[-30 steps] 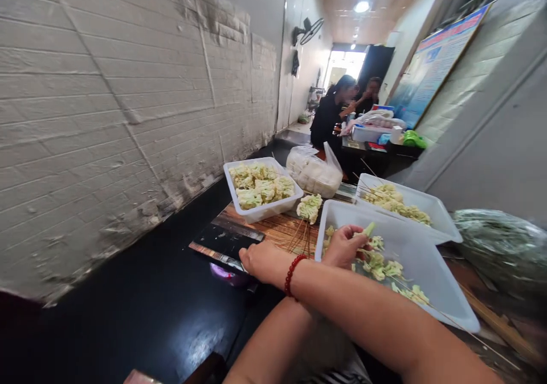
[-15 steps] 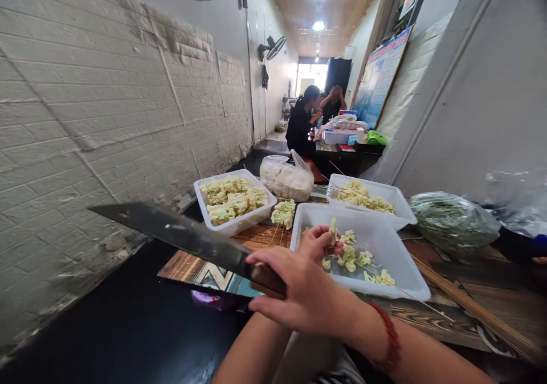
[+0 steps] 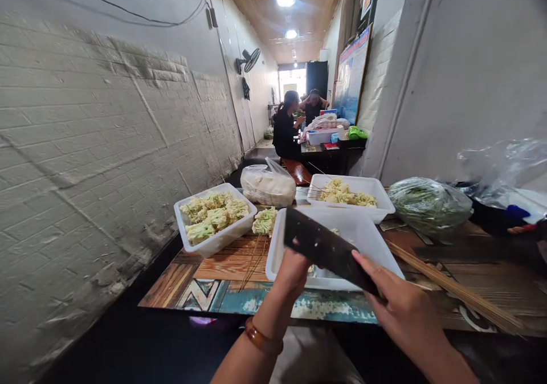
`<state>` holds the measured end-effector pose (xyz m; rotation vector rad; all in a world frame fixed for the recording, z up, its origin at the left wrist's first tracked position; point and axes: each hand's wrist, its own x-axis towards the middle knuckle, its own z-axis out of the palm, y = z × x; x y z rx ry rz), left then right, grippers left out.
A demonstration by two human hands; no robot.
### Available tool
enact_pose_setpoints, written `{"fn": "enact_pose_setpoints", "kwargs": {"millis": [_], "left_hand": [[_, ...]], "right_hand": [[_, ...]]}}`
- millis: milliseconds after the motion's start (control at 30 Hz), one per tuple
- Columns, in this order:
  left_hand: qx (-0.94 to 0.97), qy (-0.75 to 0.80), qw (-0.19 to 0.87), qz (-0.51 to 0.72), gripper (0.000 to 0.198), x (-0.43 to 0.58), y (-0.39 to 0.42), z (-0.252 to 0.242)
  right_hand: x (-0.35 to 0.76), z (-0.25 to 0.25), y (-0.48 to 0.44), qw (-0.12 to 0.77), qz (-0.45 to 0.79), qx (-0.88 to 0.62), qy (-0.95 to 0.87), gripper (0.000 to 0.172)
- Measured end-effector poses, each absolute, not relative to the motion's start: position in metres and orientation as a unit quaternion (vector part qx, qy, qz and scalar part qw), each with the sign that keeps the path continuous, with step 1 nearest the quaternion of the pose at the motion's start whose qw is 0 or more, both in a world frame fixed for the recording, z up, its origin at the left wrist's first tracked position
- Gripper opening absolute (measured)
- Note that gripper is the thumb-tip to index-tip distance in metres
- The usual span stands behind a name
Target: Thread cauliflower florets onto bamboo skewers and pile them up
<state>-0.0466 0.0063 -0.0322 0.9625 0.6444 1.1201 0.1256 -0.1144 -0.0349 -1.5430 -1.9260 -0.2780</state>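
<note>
My right hand [image 3: 395, 301] is closed round the handle of a large kitchen knife with a broad dark blade [image 3: 329, 247]. The blade slants up and leftward over a white plastic tub [image 3: 371, 241]. Over the tub's near left part is my left hand [image 3: 296, 264], its fingers mostly hidden behind the blade, so I cannot see what they hold. Cauliflower pieces in this tub are largely covered by the blade. Just left of the tub, skewered cauliflower [image 3: 265, 221] lies on the wood-patterned tabletop [image 3: 205, 267], its thin sticks pointing towards me.
A white tub [image 3: 213, 247] of cauliflower skewers stands left, another [image 3: 380, 201] behind. A tied bag of white contents [image 3: 268, 186] sits between them. Right are a bag of greens [image 3: 429, 204] and a bundle of skewers [image 3: 457, 287]. Two people [image 3: 287, 127] sit farther back.
My right hand has moved right and the knife has swung from far left to over the near tub. My left hand, which was pinching a cauliflower piece, is now behind the blade. The view shifted.
</note>
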Motion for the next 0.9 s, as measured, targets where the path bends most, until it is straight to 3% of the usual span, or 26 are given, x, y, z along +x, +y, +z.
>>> {"fn": "enact_pose_setpoints", "kwargs": {"millis": [100,200,567,767,900], "left_hand": [[0.380,0.274,0.699,0.540,0.041,-0.050,0.000,-0.035],[0.381,0.253,0.744,0.487,0.038,-0.052,0.000,-0.034],[0.412,0.361,0.663,0.511,0.027,-0.055,0.001,-0.035],[0.415,0.363,0.685,0.476,0.021,-0.058,0.000,-0.025],[0.425,0.315,0.696,0.486,0.027,-0.066,-0.010,-0.020]], "right_hand": [[0.113,-0.041,-0.116,0.306,-0.105,-0.583,-0.745,0.078],[0.105,-0.044,-0.116,0.296,-0.112,-0.571,-0.758,0.085],[0.109,-0.052,-0.111,0.267,-0.152,-0.568,-0.764,0.092],[0.104,-0.052,-0.109,0.278,-0.128,-0.550,-0.777,0.095],[0.103,-0.052,-0.108,0.277,-0.151,-0.561,-0.766,0.096]]}}
